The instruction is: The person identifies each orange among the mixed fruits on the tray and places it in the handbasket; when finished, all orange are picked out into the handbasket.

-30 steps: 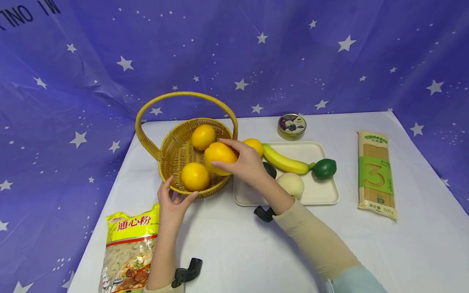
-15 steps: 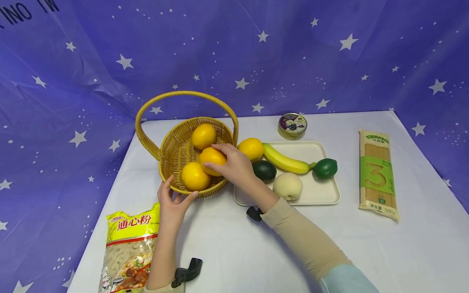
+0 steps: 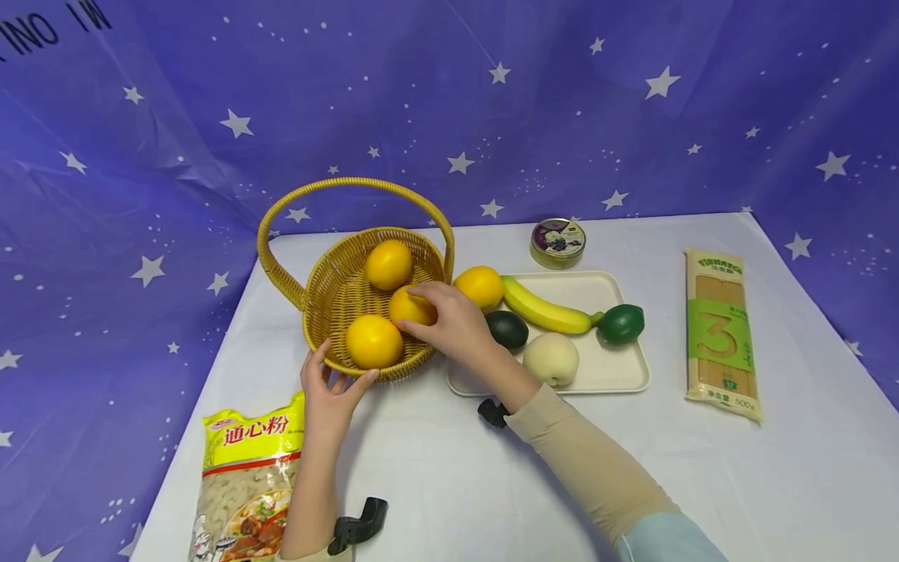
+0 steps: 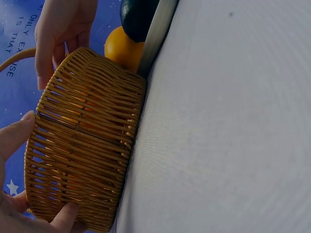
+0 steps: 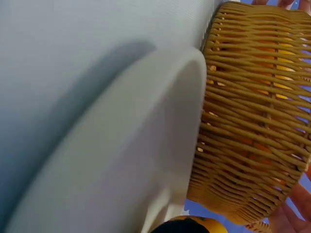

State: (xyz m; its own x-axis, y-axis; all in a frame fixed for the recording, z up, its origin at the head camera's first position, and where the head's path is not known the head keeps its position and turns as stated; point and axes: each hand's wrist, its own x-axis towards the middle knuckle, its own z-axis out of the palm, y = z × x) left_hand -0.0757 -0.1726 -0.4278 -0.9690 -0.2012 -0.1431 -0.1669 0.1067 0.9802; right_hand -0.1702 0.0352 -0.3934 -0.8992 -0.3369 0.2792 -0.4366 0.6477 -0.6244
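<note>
A wicker basket (image 3: 337,300) with a tall hoop handle stands left of centre in the head view. Inside it are an orange (image 3: 389,264) at the back and another orange (image 3: 374,342) at the front. My right hand (image 3: 453,324) reaches over the right rim and holds a third orange (image 3: 413,306) between thumb and fingers, low in the basket. The palm side is hidden in the head view. My left hand (image 3: 330,398) grips the front rim; in the left wrist view its fingers (image 4: 65,216) lie against the woven wall.
Right of the basket, a cream tray (image 3: 611,375) bears a yellow-orange fruit (image 3: 480,287), banana (image 3: 548,306), avocado (image 3: 507,329), green fruit (image 3: 621,324) and pale pear (image 3: 552,359). Around stand a round tin (image 3: 558,242), noodle pack (image 3: 722,336) and macaroni bag (image 3: 246,476).
My right hand has moved left and down with the orange, from above the right rim into the basket between the other two. My left hand has stayed on the rim.
</note>
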